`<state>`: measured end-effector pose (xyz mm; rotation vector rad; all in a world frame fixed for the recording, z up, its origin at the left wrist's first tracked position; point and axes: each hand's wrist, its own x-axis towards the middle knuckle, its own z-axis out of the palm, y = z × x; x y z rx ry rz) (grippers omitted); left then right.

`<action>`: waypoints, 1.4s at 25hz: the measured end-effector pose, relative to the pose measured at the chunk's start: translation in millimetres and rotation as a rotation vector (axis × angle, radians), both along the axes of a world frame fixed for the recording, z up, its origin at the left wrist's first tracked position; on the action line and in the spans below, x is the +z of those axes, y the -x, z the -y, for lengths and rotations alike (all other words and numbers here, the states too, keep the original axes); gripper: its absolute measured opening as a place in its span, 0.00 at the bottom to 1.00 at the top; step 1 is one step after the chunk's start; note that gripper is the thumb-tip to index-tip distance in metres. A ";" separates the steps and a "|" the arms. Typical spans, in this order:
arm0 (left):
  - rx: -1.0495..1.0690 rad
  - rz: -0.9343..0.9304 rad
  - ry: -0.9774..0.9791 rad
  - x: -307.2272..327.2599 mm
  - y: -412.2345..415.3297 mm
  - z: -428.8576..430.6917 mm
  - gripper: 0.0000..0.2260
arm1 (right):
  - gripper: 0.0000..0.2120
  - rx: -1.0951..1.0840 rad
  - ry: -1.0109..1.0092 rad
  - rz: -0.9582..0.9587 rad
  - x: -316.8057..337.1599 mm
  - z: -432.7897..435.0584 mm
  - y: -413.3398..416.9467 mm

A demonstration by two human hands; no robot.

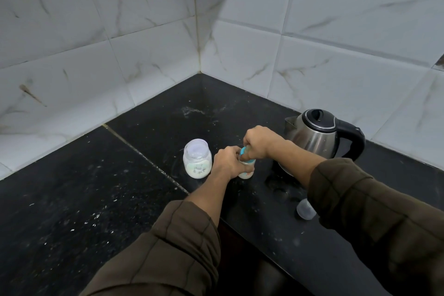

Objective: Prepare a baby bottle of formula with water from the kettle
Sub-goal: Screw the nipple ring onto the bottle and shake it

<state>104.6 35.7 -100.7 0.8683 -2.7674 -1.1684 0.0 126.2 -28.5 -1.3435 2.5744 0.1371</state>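
Baby bottle (246, 174) stands upright on the black stone counter (96, 199), near the middle, between a powder jar (197, 161) on its left and a steel electric kettle (314, 138) on its right. Left hand (227, 163) is wrapped round the bottle's body, fingers curled and in firm contact. Right hand (259, 142) comes in from above and closes over the top of the bottle; a teal collar (243, 151) shows just under its fingers (the teat itself is hidden by the hand). Milky white content is visible in the lower part of the bottle. The jar is clear, about a third full of pale powder, and close to the left hand without touching it. The kettle's black lid is down, handle to the right. A small clear cap (305, 210) lies on the counter nearer the person, partly behind the right sleeve (374, 214). Pale specks are scattered over the counter. Marbled white tiles (144, 31) form the corner behind.
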 end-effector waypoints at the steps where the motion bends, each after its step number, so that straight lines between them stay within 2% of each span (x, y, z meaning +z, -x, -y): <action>1: 0.000 0.004 0.011 -0.4 -0.2 -0.5 0.15 | 0.19 -0.037 0.012 -0.017 -0.9 -0.4 -0.8; 6: -0.020 0.003 0.039 -3.1 -0.5 -0.6 0.17 | 0.28 -0.121 -0.031 -0.133 -0.8 -2.6 -10.7; 8: -0.010 0.010 0.041 -2.6 -0.5 -0.1 0.15 | 0.27 -0.097 -0.045 -0.158 2.7 -2.4 -10.0; 12: 0.012 0.018 0.000 -2.7 -0.2 1.1 0.20 | 0.26 0.062 -0.083 -0.007 6.4 -5.2 -1.3; 14: 0.011 0.013 -0.012 -3.3 0.0 1.3 0.22 | 0.23 0.109 -0.093 0.006 4.9 -7.3 -0.8; 23: -0.007 0.006 -0.002 -2.0 0.1 0.6 0.19 | 0.18 0.078 0.017 -0.026 6.2 -11.0 1.6; 35: 0.005 0.006 0.035 -3.3 -0.1 -0.4 0.16 | 0.29 -0.051 -0.004 -0.148 -1.2 -10.6 -6.5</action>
